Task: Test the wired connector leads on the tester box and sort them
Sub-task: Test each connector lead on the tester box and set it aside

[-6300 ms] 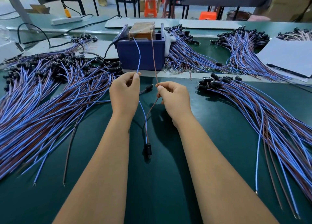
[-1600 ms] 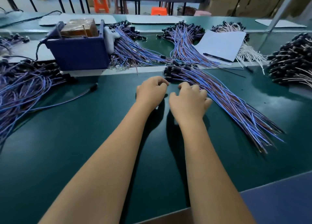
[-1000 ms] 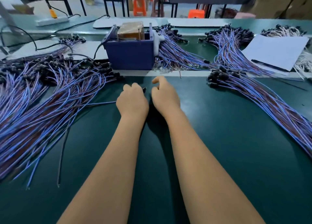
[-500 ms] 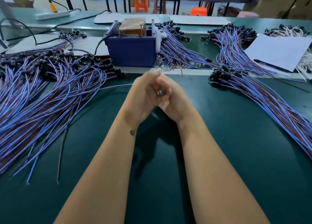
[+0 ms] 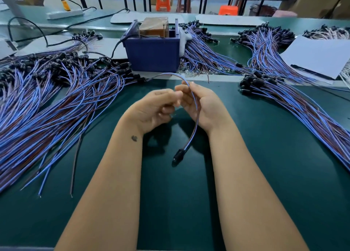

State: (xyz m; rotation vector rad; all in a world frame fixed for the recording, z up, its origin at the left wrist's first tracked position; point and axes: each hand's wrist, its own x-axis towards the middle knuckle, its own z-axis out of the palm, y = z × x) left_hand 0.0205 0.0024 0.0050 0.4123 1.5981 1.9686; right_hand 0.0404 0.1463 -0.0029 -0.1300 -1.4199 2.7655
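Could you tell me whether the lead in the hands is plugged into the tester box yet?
Not yet. The lead arcs between both hands, its black connector dangling over the mat, well short of the tester box.

Bare forearms, small dark wrist mark (image 5: 134, 138)

Head-worn view, angled down, close over hands (image 5: 181, 106)

Tester box (image 5: 152, 54) behind the hands — lead piles (image 5: 56, 103) left and right.
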